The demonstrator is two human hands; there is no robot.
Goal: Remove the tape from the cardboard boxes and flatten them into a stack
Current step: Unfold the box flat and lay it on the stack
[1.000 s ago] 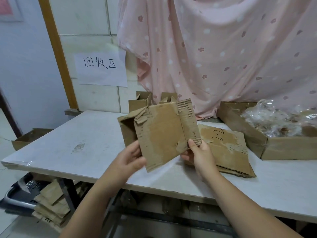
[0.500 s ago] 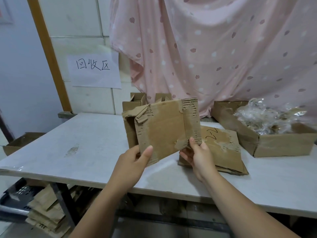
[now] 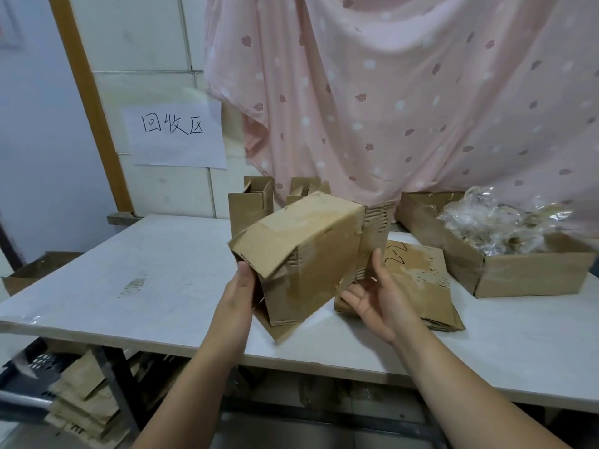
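Cardboard box (image 3: 308,251), not yet flattened, held tilted above the near edge of the table (image 3: 129,270).
Long axis left to right, with the flapped open end at the left hand (image 3: 238,296), which grips it. The right hand (image 3: 379,296) is spread, thumb touching the other end. A flattened stack (image 3: 418,280) lies just behind; the upright boxes (image 3: 246,209) are judged still to do.

Here's the left hand (image 3: 238,296) and the right hand (image 3: 376,296), both bare. The forearms (image 3: 453,377) are bare too, slim and uncovered right down to the bottom edge of view.
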